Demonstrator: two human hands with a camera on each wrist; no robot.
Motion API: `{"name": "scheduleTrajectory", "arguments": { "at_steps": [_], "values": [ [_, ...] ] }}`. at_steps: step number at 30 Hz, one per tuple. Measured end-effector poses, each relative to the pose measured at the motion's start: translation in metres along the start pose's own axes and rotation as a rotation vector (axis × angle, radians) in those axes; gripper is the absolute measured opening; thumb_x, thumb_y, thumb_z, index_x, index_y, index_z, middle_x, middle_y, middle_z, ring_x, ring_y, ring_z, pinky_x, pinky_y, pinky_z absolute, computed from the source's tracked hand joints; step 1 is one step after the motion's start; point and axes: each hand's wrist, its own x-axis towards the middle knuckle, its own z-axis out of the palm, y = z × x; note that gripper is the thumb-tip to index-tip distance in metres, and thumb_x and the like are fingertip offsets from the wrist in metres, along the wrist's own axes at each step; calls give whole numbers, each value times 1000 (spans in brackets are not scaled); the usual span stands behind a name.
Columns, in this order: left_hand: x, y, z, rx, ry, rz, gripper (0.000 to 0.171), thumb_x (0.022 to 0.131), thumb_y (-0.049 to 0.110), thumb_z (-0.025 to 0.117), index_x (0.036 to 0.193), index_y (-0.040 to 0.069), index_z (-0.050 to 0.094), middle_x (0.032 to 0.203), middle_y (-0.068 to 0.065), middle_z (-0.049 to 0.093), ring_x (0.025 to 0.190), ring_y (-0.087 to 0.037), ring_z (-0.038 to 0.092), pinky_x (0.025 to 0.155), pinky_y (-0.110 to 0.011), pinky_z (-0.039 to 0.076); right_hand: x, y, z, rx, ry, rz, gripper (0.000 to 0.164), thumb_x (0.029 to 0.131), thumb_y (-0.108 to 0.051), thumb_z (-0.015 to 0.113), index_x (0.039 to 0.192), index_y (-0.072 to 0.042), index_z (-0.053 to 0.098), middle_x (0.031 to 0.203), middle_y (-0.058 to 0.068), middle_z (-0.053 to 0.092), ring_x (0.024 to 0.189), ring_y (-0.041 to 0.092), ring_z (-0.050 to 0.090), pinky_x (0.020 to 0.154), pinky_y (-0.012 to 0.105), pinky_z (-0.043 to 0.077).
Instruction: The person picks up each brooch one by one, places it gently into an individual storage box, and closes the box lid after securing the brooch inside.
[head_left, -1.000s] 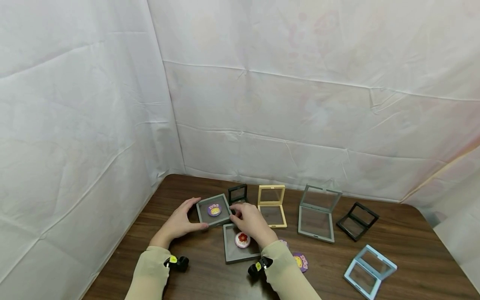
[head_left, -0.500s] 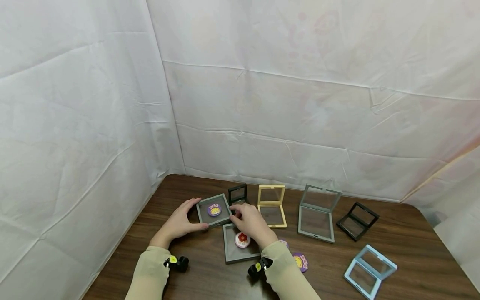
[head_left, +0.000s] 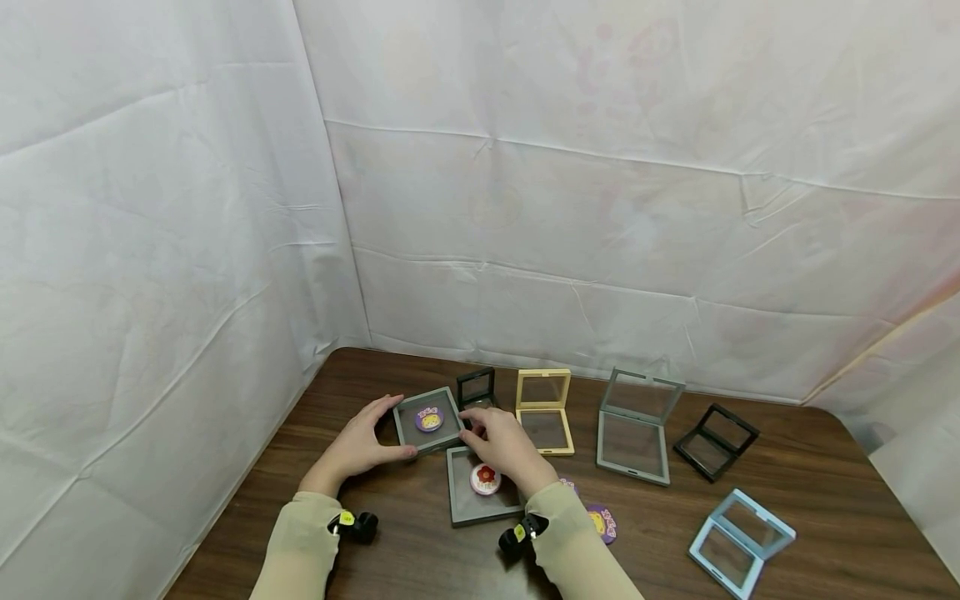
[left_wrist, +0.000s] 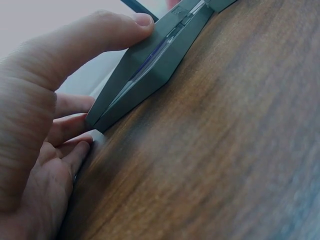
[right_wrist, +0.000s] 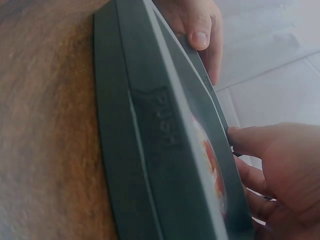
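Observation:
A grey square display frame (head_left: 409, 425) with a clear window lies on the table, and a purple round badge (head_left: 429, 419) shows in its middle. My left hand (head_left: 357, 446) spans its left side, thumb on the front edge and fingers at the far left corner. In the left wrist view the frame's edge (left_wrist: 145, 75) has a thin gap between its two halves. My right hand (head_left: 501, 443) holds the frame's right edge with thumb and fingers. Just in front lies a second grey frame (head_left: 465, 504) with a red-flower badge (head_left: 486, 479), partly beneath my right wrist.
Behind stand a small black frame (head_left: 476, 385) and a yellow frame (head_left: 543, 410), both opened. Farther right are an opened grey frame (head_left: 633, 446), a black one (head_left: 715, 442) and a light-blue one (head_left: 738, 542). Purple badges (head_left: 602, 523) lie beside my right forearm.

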Motion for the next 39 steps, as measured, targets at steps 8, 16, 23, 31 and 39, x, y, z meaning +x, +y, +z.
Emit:
{"name": "scheduleTrajectory", "arguments": {
  "at_steps": [8,16,23,31,39],
  "values": [
    [0,-1,0,4,3,10,109,83,60,92,168,12,44,173,-28,32,157,-54,33,120,-75,32,-1,0,-1,16,-7,4,33,107,-18,74,138,-8,74,89,-5,69,74,4,58,68,27,51],
    [1,-2,0,-6,-1,8,111,81,62,93,168,13,44,174,-27,31,158,-52,33,121,-74,31,-1,0,0,30,-18,12,33,107,-18,73,139,-9,73,90,-5,70,73,4,58,67,27,51],
    [0,-1,-1,-10,-5,9,112,81,62,93,168,13,43,174,-27,31,158,-53,33,121,-75,31,0,0,-1,25,-15,13,34,107,-19,73,140,-9,73,90,-6,70,74,4,59,67,28,51],
    [0,-1,-1,-7,0,13,111,82,61,92,168,12,44,174,-28,32,158,-53,33,120,-75,33,0,0,-1,18,-16,12,33,108,-19,73,139,-9,73,88,-6,69,72,4,57,66,28,50],
    [0,2,-1,-2,-17,1,112,82,61,93,169,12,42,175,-27,30,159,-52,30,121,-74,31,1,-1,0,15,-22,21,33,106,-17,75,138,-8,73,88,-6,70,72,3,58,66,27,51]
  ]
}}
